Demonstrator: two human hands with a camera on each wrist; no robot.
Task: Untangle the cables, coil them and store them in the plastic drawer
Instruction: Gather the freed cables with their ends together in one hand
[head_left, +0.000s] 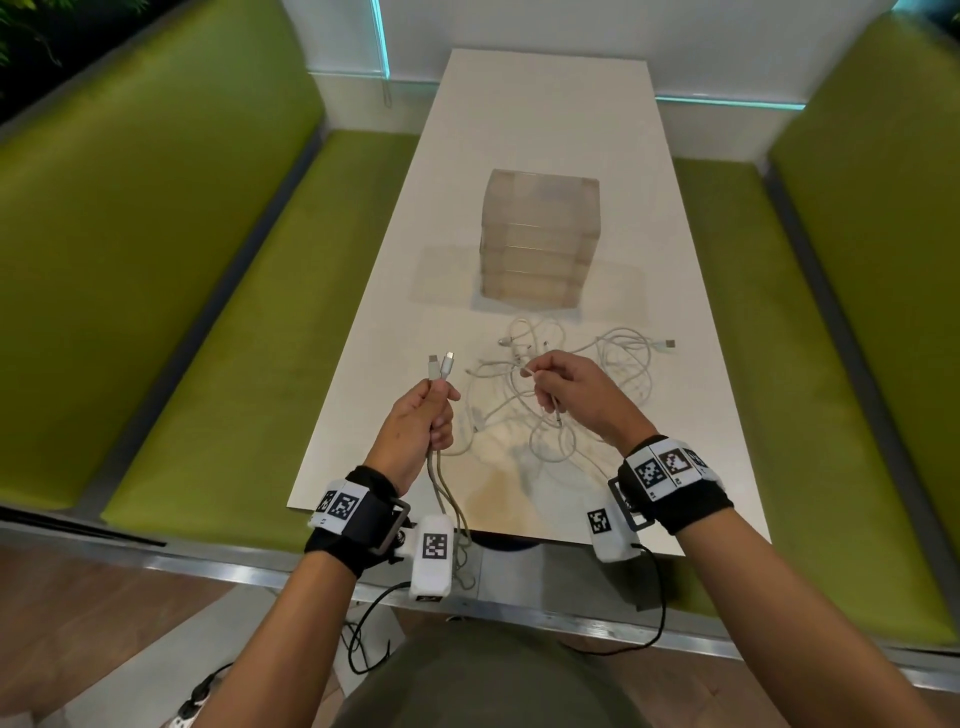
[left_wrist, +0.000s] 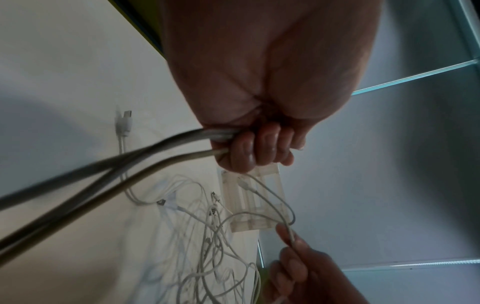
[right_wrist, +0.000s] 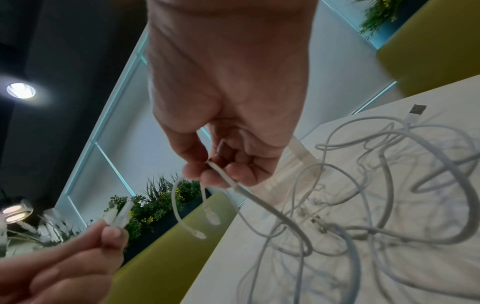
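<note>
A tangle of white cables (head_left: 566, 384) lies on the white table (head_left: 545, 130) in front of a small clear plastic drawer unit (head_left: 537, 241). My left hand (head_left: 423, 421) grips a doubled grey-white cable (left_wrist: 161, 152); its two plugs (head_left: 440, 364) stick up above the fist and both strands hang down past the table's near edge. My right hand (head_left: 563, 387) pinches a thin white cable (right_wrist: 233, 185) between thumb and fingertips, lifted above the pile. The drawers look closed.
Green upholstered benches (head_left: 182, 322) run along both sides of the narrow table. A loose USB plug (head_left: 667, 344) lies at the right end of the tangle. A white wall with teal light strips (head_left: 382, 36) stands beyond the table's far end.
</note>
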